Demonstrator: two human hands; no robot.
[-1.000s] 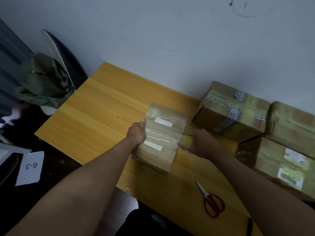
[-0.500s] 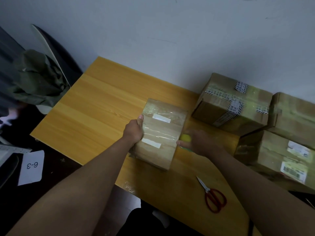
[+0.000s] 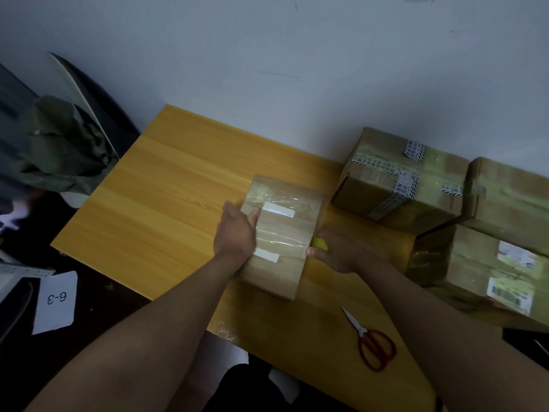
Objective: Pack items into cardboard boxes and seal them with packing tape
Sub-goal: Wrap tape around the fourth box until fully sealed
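The long yellow wooden bench (image 3: 166,203) carries everything, and the order of care runs from it downward. At its right end, against the wall, stand three large brown cardboard boxes already closed: one with black-and-white printed tape (image 3: 398,185), one plain behind it at the frame edge (image 3: 511,197), and one nearer with white shipping labels (image 3: 487,272); what they hold cannot be seen. In the middle of the bench lies the small brown cardboard box wrapped in clear tape with two white strips (image 3: 279,233), also closed, its contents hidden. The left hand (image 3: 236,230) presses on its left edge, thumb laid over the top, fingers out of sight down the side, so I cannot tell how far that grip closes. The right hand (image 3: 341,251) curls round a small yellow object (image 3: 319,243) at the box's right side, probably the tape dispenser or a cutter. To do this step well, I judge the left hand should pin the box flat while the right draws the tape taut and straight down the side, smoothing out wrinkles before cutting. The red-handled scissors (image 3: 374,343) lie near the front edge, well within reach.
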